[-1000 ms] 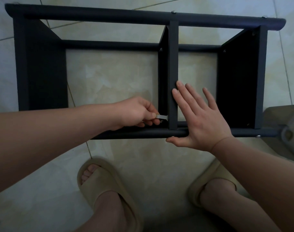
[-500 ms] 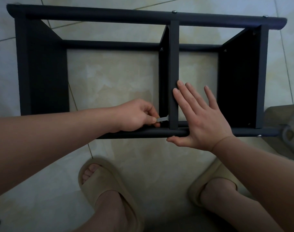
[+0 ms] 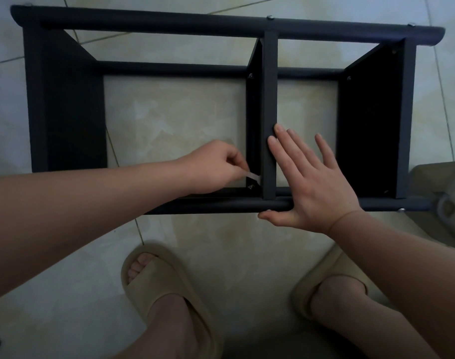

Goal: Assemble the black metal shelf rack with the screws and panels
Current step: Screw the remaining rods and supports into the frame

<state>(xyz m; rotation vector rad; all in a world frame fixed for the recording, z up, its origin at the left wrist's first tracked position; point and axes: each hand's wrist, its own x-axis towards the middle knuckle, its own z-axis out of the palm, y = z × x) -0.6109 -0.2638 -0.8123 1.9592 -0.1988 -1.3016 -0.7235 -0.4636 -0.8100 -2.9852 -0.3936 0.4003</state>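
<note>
Left hand fingers are pinching a little flat silver wrench right by the screw at the middle panel. Right hand is flat on that panel's edge, fingers spread. The black rack is lying on the tile floor.

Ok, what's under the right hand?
The right hand lies flat over the near rail, fingertips on the middle panel. The rail beneath the palm is hidden.

Left hand pinching, curled; right hand flat, spread.
</note>
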